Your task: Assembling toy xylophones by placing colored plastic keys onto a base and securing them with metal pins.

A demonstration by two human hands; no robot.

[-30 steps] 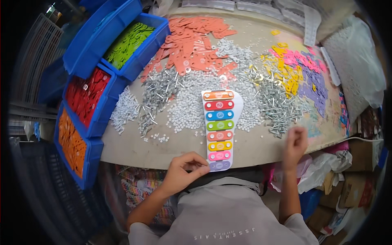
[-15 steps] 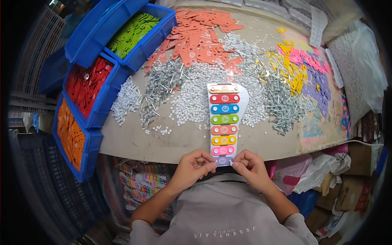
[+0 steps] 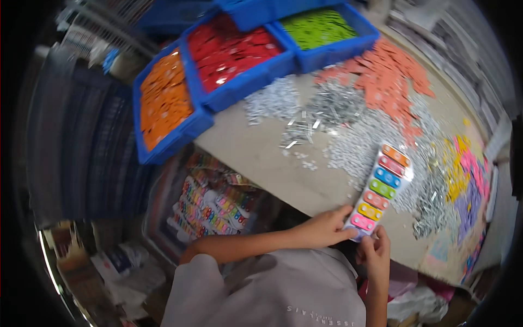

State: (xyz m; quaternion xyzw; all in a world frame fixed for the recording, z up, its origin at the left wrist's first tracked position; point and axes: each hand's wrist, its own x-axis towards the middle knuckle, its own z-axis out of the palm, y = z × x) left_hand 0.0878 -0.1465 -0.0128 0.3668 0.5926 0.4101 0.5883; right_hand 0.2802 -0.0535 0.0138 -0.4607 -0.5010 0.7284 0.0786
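Note:
A toy xylophone (image 3: 377, 194) with a white base and a row of coloured bars lies slantwise at the table's front edge, its lower end toward me. Round pale heads show at the ends of the bars. My left hand (image 3: 328, 226) is closed on the lower left side, thumb over the base. At the lower right corner my right hand (image 3: 376, 252) has its fingers curled together; whatever they pinch is hidden and blurred. The purple bar at the bottom is partly covered by my fingers.
Blue bins hold orange bars (image 3: 163, 103), red bars (image 3: 231, 54) and green bars (image 3: 318, 28). Loose on the table lie salmon bars (image 3: 392, 76), white caps (image 3: 359, 144), metal pins (image 3: 338, 103) and purple bars (image 3: 469, 210). Below left, a clear bin holds several xylophones (image 3: 210, 210).
The view has swung left, so table and bins appear shifted and turned. My left hand has moved from beside the bottom bar to gripping the xylophone's side. The right stays at the lower corner.

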